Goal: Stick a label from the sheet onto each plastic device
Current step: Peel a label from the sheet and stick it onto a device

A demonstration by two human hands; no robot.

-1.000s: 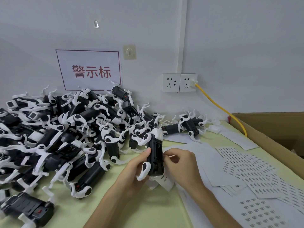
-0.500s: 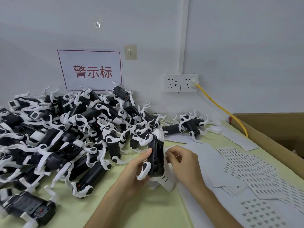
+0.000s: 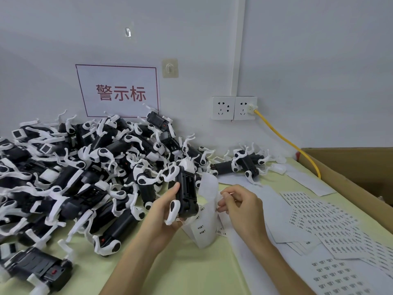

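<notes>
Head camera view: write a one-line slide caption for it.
Left hand grips a black-and-white plastic device while the right hand pinches a label sheet beside it.

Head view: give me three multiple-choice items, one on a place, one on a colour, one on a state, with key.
1. The curled label sheet stands: A) between the hands B) atop the pile C) in the box.
2. The cable in the wall socket is: A) black B) yellow C) blue.
3. The left hand: A) lies flat B) points at the sign C) grips a device.
Key: 1 A, it rises between the left hand and right hand. 2 B, plainly yellow. 3 C, thumb and fingers wrap the black-and-white body.
</notes>
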